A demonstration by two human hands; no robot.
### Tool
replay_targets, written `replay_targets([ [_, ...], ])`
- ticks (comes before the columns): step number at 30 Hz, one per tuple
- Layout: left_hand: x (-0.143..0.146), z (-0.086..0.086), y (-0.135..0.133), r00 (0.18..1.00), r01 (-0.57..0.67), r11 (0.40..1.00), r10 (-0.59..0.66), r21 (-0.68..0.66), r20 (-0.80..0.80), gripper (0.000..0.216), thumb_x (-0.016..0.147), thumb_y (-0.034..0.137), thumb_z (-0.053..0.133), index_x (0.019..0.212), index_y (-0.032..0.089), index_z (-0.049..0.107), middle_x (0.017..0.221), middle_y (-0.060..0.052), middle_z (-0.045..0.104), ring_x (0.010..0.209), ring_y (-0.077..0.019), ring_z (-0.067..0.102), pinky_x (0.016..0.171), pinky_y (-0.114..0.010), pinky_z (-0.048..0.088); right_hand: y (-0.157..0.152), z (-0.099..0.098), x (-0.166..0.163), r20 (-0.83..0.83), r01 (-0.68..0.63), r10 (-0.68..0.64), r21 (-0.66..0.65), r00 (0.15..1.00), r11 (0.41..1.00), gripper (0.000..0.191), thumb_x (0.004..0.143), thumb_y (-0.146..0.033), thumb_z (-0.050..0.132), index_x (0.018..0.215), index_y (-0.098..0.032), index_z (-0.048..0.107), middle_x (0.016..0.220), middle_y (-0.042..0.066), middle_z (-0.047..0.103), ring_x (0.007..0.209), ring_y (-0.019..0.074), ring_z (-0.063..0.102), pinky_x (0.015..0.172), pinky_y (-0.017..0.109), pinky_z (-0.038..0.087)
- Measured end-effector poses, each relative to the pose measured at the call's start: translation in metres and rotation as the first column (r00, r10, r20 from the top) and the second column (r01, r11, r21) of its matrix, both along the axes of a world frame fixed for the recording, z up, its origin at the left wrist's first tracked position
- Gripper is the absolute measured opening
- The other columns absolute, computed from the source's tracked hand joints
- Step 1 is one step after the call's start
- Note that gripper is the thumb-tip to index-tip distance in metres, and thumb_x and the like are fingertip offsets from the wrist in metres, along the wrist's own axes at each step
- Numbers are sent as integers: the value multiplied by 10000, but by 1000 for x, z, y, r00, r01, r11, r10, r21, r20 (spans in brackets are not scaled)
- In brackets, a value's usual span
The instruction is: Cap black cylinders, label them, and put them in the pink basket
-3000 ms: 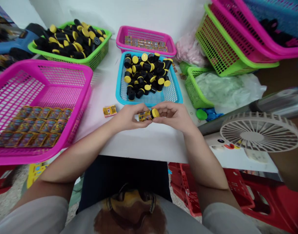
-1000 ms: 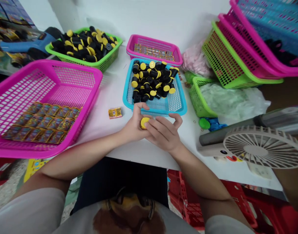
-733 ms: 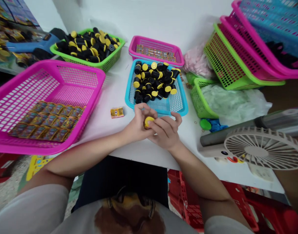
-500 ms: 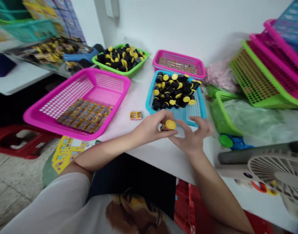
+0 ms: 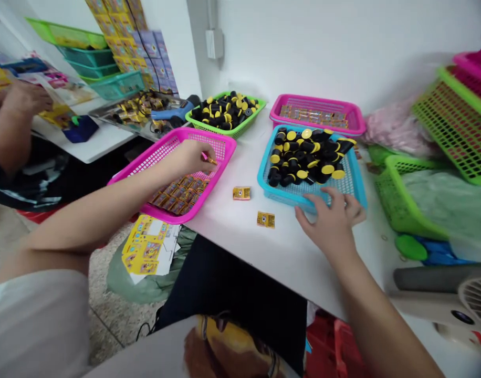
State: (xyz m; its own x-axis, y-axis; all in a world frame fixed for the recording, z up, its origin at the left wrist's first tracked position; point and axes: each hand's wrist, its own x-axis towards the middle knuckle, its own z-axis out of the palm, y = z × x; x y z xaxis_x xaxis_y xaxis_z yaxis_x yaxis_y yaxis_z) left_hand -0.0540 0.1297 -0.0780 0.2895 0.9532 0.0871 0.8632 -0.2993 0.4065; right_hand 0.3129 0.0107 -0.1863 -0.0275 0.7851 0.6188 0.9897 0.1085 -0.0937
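Fingers of the left hand [image 5: 190, 157] pinch a thin yellow-and-pink piece [image 5: 210, 159] above the bright pink plastic basket [image 5: 196, 206]. On my screen, its long side slants near-right; I see shiny yellow packets [image 5: 181, 195] to its near left. The right hand [image 5: 332, 222], spread wide, is farther off.

A pale grey short-sleeved shirt [image 5: 149, 352] — brown-and-yellow print [image 5: 230, 346] across the front — is worn with dark trousers [image 5: 236, 283].

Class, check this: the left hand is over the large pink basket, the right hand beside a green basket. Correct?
Not green: the head view shows the right hand beside a blue basket. The left hand is over the large pink basket.
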Motion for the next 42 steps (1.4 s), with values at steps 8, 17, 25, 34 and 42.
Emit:
replay_targets([
  [8,10,-39,61,993,-67,952,33,-300,-115,156,675,257,778,807,181,740,746,6,738,753,-177,699,756,-239,533,6,-2,5,-68,-38,37,-24,997,999,333,954,-509,575,1088,-265,758,1365,147,611,1242,393,437,1013,627,308],
  [17,-2,-50,53,975,-14,958,-50,-286,-214,326,804,370,711,1054,162,738,888,-33,794,781,-185,725,734,-213,543,1,17,-6,-141,-15,1,-96,990,995,389,895,-591,637,1046,-261,777,1314,118,694,1283,402,494,1057,624,326],
  [25,33,-4,-40,930,288,930,-215,229,-296,471,1056,315,442,1480,129,528,1456,-202,620,1319,-334,623,1145,-511,474,77,68,-14,-239,-182,87,-410,967,894,346,942,-390,612,1185,-173,731,1169,120,758,1019,242,697,928,378,538],
  [34,144,-98,-146,821,476,878,-424,49,-383,640,1062,456,507,1557,52,476,1651,-230,396,1540,-366,420,1219,-544,450,143,63,-60,55,-135,291,-792,955,595,329,741,-143,747,1063,-162,811,1070,134,819,971,287,754,858,341,576],
  [42,125,-125,-200,739,588,808,-519,34,-430,858,940,572,680,1629,152,390,1631,-260,398,1515,-418,434,1223,-603,418,132,62,-34,41,-114,296,-866,954,486,274,718,-100,717,922,-229,847,986,72,829,914,274,762,800,352,577],
])
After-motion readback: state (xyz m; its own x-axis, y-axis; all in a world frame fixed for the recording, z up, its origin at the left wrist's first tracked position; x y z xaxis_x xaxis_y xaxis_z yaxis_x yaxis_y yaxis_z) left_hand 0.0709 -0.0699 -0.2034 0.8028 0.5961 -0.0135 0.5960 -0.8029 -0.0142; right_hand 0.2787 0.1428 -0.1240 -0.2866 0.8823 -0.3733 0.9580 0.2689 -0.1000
